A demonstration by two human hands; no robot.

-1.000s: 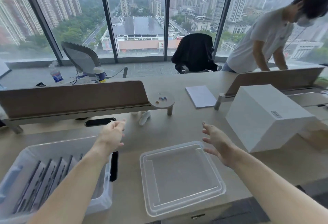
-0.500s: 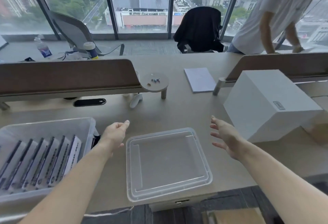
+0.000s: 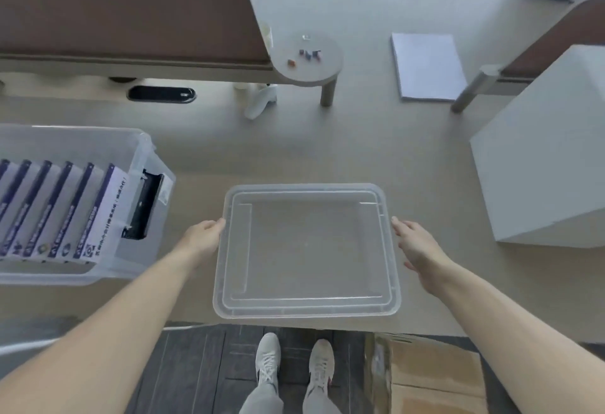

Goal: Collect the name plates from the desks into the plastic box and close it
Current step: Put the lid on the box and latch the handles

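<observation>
Head view: lid (image 3: pixel 306 251) between hands (image 3: pixel 204 236) (image 3: pixel 415 245)

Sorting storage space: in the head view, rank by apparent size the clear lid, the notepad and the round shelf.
Largest: clear lid, though it lies nearest. Then the notepad. Smallest: the round shelf, close to the notepad.

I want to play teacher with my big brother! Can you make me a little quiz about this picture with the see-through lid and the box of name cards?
1. True or false: the clear lid is already on the plastic box.
2. Where are the name plates? A) on the round shelf B) standing in the plastic box C) on the white box
3. Fill in: the left hand and right hand are at the lid's two ____.

Key: 1. False, it lies on the desk. 2. B. 3. sides.
</observation>
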